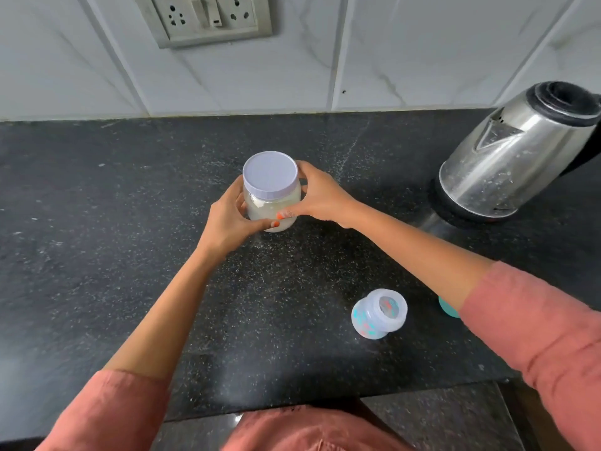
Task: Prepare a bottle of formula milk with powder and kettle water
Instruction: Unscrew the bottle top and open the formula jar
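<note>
Nearest, the open bottle (379,313) stands mouth up on the table (130,222). Farther in, both hands hold the powder jar (272,203). The left hand (227,222) wraps its body, and the right hand (320,196) curls its fingers (302,167) by the closed lid (270,174). To open it well, brace the jar with the left hand, twist the lid with the right, and keep the jar upright. The kettle (517,154) waits far right.

Lilac lid (270,172) (speckled black counter (97,222)).
</note>
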Action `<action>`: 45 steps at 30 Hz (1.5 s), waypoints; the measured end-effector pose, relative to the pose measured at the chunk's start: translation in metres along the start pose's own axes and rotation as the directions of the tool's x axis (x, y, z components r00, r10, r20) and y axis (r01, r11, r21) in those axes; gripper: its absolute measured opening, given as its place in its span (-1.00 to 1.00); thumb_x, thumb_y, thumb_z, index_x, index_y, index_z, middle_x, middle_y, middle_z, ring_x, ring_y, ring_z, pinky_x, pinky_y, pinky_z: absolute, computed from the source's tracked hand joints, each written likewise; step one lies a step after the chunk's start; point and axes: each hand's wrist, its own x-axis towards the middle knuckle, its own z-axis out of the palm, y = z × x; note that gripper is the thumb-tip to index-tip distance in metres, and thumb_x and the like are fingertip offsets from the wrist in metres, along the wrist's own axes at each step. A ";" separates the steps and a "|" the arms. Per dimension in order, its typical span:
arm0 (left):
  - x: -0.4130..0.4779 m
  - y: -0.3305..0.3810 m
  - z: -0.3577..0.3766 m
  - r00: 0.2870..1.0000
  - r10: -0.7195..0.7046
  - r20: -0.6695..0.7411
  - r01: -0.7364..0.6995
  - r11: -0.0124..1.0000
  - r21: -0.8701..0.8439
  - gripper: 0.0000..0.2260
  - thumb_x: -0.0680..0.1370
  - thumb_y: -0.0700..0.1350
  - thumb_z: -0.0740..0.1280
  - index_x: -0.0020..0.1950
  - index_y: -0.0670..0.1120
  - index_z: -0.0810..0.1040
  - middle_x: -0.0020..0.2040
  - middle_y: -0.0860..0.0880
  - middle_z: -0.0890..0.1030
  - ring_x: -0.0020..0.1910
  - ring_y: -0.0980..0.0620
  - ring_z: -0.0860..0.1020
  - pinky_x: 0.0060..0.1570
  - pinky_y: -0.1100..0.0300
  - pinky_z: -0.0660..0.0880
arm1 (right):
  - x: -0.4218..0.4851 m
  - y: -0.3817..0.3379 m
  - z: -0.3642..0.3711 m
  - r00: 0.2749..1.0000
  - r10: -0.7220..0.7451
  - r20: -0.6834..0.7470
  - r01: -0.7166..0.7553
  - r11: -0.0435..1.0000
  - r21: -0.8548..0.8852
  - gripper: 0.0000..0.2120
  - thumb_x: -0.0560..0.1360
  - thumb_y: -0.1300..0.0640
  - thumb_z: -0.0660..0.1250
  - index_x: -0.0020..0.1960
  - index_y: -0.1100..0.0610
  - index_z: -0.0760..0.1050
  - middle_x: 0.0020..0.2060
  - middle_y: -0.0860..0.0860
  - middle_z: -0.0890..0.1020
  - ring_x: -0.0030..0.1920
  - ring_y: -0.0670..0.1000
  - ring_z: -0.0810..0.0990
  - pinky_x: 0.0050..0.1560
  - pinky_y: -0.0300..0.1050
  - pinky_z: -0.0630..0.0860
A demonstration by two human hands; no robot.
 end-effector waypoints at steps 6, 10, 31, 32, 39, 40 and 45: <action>-0.049 0.026 -0.003 0.999 0.030 0.021 -0.030 0.999 -0.017 -0.19 0.23 -0.25 0.57 0.40 -0.05 0.30 0.17 0.16 0.49 0.07 0.44 0.46 0.02 0.52 0.40 | -0.054 -0.019 0.001 0.999 0.033 0.019 -0.034 0.998 0.054 -0.15 0.25 0.20 0.54 0.41 0.10 0.17 0.32 0.02 0.40 0.29 -0.02 0.38 0.18 -0.16 0.36; -0.087 0.024 0.000 0.999 0.024 0.038 -0.022 0.999 -0.041 -0.21 0.22 -0.25 0.57 0.39 -0.04 0.31 0.12 0.24 0.48 0.06 0.47 0.46 -0.01 0.53 0.39 | -0.091 -0.022 0.016 0.999 0.041 0.017 -0.041 0.999 0.023 -0.16 0.23 0.18 0.55 0.39 0.10 0.19 0.30 0.01 0.42 0.27 -0.04 0.40 0.14 -0.21 0.35; -0.161 -0.014 0.020 0.994 -0.031 0.107 0.035 0.999 -0.034 -0.21 0.24 -0.12 0.59 0.26 0.33 0.21 0.22 0.32 0.43 0.17 0.43 0.40 0.10 0.51 0.34 | -0.156 0.010 0.078 0.991 0.128 -0.033 -0.128 0.992 -0.016 -0.15 0.21 0.15 0.56 0.38 0.05 0.20 0.31 -0.03 0.40 0.32 -0.05 0.36 0.30 0.03 0.39; -0.161 -0.013 0.020 0.992 -0.031 0.119 0.035 0.999 -0.036 -0.21 0.23 -0.04 0.58 0.27 0.32 0.20 0.26 0.28 0.41 0.21 0.41 0.38 0.13 0.50 0.32 | -0.156 0.010 0.077 0.991 0.129 -0.026 -0.129 0.991 -0.031 -0.14 0.21 0.13 0.56 0.39 0.04 0.19 0.33 -0.02 0.38 0.33 -0.05 0.34 0.31 0.02 0.38; -0.164 -0.014 0.033 0.992 -0.050 0.116 0.063 0.991 -0.114 -0.01 0.14 0.01 0.56 0.45 -0.10 0.13 0.40 0.00 0.30 0.35 0.26 0.28 0.27 0.43 0.23 | -0.160 -0.016 0.059 0.997 0.079 -0.006 -0.078 0.974 -0.213 -0.19 0.31 -0.03 0.47 0.43 0.05 0.14 0.40 -0.04 0.27 0.36 -0.01 0.29 0.28 -0.11 0.29; -0.164 -0.010 0.035 0.993 -0.045 0.110 0.062 0.986 -0.153 -0.02 0.12 -0.03 0.57 0.43 -0.10 0.15 0.36 0.01 0.33 0.30 0.31 0.31 0.21 0.47 0.26 | -0.159 -0.023 0.056 0.997 0.073 0.005 -0.069 0.962 -0.263 -0.20 0.33 -0.06 0.46 0.43 0.05 0.13 0.40 -0.04 0.26 0.37 0.01 0.28 0.29 -0.06 0.31; -0.161 -0.002 0.045 0.998 -0.048 0.027 0.054 0.967 -0.251 -0.06 0.07 0.05 0.55 0.35 0.00 0.18 0.28 0.03 0.41 0.20 0.28 0.42 0.12 0.38 0.39 | -0.149 -0.047 0.062 0.992 0.106 0.069 -0.048 0.820 -0.571 -0.19 0.35 -0.18 0.38 0.45 0.00 0.06 0.35 0.02 0.27 0.32 0.10 0.28 0.12 0.02 0.34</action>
